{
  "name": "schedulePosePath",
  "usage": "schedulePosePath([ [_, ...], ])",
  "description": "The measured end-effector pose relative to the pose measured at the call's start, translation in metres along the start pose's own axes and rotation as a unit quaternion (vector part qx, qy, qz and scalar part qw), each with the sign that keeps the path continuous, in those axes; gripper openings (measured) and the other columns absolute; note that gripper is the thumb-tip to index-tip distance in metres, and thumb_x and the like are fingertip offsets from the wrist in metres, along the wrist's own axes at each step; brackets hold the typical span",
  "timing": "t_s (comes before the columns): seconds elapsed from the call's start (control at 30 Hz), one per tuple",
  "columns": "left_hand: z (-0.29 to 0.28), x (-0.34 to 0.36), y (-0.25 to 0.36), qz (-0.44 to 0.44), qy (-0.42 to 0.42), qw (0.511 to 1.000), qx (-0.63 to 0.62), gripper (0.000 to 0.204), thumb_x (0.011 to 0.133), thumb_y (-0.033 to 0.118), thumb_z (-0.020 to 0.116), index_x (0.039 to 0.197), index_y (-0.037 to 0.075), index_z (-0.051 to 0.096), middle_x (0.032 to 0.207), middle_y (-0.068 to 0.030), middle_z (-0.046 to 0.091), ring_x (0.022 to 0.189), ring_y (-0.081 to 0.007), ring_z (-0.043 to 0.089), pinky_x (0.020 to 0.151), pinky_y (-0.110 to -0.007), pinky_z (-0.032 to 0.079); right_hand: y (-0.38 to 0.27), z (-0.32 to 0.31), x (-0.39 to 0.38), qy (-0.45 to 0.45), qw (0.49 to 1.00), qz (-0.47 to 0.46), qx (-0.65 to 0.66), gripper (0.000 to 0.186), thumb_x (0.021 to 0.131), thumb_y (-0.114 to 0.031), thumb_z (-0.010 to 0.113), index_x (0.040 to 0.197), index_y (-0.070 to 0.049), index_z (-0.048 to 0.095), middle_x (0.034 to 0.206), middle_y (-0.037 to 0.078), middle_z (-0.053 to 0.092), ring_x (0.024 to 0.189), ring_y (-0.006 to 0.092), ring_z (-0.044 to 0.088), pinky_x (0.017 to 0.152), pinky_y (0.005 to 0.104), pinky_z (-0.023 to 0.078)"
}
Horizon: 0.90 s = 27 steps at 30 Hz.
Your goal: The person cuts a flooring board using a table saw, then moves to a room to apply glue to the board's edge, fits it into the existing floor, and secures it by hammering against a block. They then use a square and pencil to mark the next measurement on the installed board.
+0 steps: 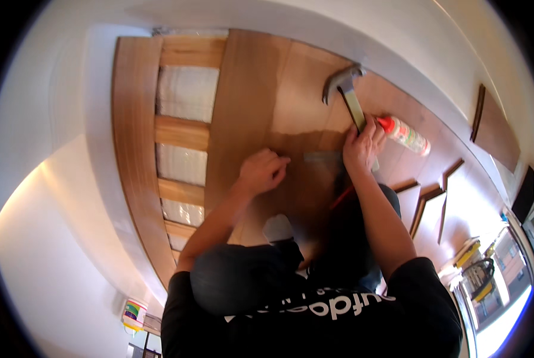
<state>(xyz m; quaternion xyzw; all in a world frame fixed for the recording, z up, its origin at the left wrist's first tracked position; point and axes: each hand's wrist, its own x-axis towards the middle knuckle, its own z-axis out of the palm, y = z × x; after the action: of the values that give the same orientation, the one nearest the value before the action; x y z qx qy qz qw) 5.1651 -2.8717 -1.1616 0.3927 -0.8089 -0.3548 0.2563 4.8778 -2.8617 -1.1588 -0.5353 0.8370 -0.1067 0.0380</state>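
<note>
A claw hammer (pixel 353 107) is in my right hand (pixel 364 146), its fingers closed round the handle. Its metal head points away from me, above the wooden floor planks (pixel 249 89). Just right of that hand lies a white bottle (pixel 411 138) with a red cap. My left hand (pixel 264 172) is curled over the planks, near the exposed battens; whatever its fingers may enclose is hidden. Between the hands a greyish flat strip (pixel 322 157) shows on the floor, too blurred to name.
Left of the planks, wooden battens (pixel 183 132) cross gaps lined with clear film, bordered by a long board (pixel 137 119). Cut plank pieces (pixel 428 209) lie at right; another board (pixel 495 128) leans by the wall. A tub (pixel 134 313) stands lower left.
</note>
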Motion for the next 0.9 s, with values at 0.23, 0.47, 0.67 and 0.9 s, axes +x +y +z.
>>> schedulePosePath([
  [0.23,0.000,-0.015,-0.001,0.001,0.029,1.000,0.001,0.017,0.078,0.003,0.075,0.093,0.010,0.073,0.077,-0.0063,0.060,0.073,-0.0273,0.060,0.063,-0.038,0.052,-0.006,0.000,-0.003,-0.007,0.999,-0.032,0.015,0.054,0.091,-0.019,0.066,0.142,-0.008,0.050,0.134,0.021,0.053,0.126,0.0437,0.047,0.106,0.0556,0.038],
  [0.47,-0.031,-0.051,0.019,-0.117,0.044,0.992,0.022,0.014,0.086,0.008,0.070,0.098,0.013,0.073,0.087,-0.0060,0.065,0.084,-0.0299,0.063,0.073,-0.041,0.053,0.006,-0.013,-0.013,-0.047,0.996,-0.031,0.075,0.058,0.089,-0.014,0.065,0.144,-0.007,0.047,0.139,0.022,0.051,0.128,0.0458,0.046,0.107,0.0548,0.038],
  [0.67,-0.064,-0.094,0.012,-0.251,0.144,0.951,0.108,0.019,0.086,0.012,0.072,0.105,0.011,0.073,0.096,-0.0104,0.066,0.093,-0.0325,0.063,0.081,-0.043,0.054,0.004,-0.024,-0.015,-0.061,0.993,-0.034,0.098,0.063,0.088,-0.011,0.064,0.147,-0.006,0.044,0.145,0.024,0.048,0.130,0.0464,0.045,0.110,0.0547,0.038],
  [0.9,-0.075,-0.090,-0.004,-0.339,0.130,0.905,0.223,0.050,0.087,0.023,0.076,0.132,0.008,0.060,0.123,-0.0178,0.059,0.115,-0.0388,0.057,0.098,-0.046,0.049,0.013,-0.024,-0.014,-0.074,0.991,-0.041,0.106,0.064,0.087,-0.010,0.065,0.147,-0.005,0.044,0.143,0.026,0.048,0.129,0.0477,0.045,0.110,0.0548,0.038],
])
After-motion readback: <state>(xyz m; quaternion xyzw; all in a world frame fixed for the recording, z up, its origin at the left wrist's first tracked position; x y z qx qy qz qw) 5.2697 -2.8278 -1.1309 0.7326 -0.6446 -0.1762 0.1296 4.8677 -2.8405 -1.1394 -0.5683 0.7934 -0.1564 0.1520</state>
